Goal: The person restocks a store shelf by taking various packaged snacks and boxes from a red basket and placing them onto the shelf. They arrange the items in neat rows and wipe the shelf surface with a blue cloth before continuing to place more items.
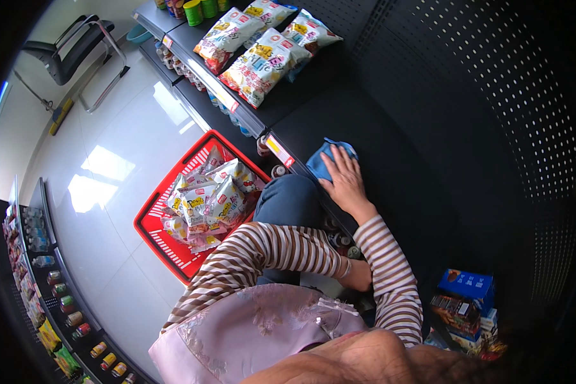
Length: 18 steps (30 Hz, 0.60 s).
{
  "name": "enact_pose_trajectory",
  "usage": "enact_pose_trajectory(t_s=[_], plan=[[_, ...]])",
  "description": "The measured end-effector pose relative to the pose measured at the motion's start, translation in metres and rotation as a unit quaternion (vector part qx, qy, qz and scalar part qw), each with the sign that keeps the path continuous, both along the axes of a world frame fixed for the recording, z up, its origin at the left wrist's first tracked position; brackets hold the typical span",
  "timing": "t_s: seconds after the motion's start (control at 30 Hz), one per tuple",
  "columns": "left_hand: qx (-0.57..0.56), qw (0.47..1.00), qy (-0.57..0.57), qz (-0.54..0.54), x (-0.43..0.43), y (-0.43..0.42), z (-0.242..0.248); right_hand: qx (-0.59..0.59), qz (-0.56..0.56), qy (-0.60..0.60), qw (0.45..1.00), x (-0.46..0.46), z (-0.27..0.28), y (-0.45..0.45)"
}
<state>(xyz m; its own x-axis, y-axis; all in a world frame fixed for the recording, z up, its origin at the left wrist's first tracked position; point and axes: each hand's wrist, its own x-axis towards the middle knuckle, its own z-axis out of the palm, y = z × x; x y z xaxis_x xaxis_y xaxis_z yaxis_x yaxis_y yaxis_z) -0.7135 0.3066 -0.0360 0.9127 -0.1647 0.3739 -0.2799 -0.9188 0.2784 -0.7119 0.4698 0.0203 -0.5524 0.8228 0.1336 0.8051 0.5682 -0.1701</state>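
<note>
My right hand (pixel 344 185) presses a folded blue cloth (pixel 319 165) onto the black shelf (pixel 379 139), close to its front edge, with the fingers spread over the cloth. My left arm, in a striped sleeve, crosses in front of my body. Only the wrist and part of my left hand (pixel 357 277) show beside the right forearm, and its fingers are hidden. Several puffed snack bags (pixel 269 62) lie farther along the same shelf run. To the left of my knee, a red shopping basket (pixel 159 201) on the floor holds several smaller snack bags (pixel 204 204).
Bottles (pixel 279 170) stand on a lower level under the shelf edge. Boxes (pixel 468 288) are stacked at the lower right. A perforated back panel (pixel 509 72) rises behind the shelf. Across the tiled floor (pixel 125 230) are a stocked shelf (pixel 60 269) and a black chair (pixel 72 53).
</note>
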Motion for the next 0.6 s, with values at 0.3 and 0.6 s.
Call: enact_pose_trajectory(t_s=[0.3,0.6], plan=[[-0.239,0.955,-0.160,0.070,0.008,-0.004,0.002,0.026,0.082,0.040,0.996,-0.116,-0.017,0.100],[-0.373,0.926,-0.035,0.044,-0.009,0.020,-0.002,0.019,-0.003,0.062,0.998,-0.103,-0.024,0.101]])
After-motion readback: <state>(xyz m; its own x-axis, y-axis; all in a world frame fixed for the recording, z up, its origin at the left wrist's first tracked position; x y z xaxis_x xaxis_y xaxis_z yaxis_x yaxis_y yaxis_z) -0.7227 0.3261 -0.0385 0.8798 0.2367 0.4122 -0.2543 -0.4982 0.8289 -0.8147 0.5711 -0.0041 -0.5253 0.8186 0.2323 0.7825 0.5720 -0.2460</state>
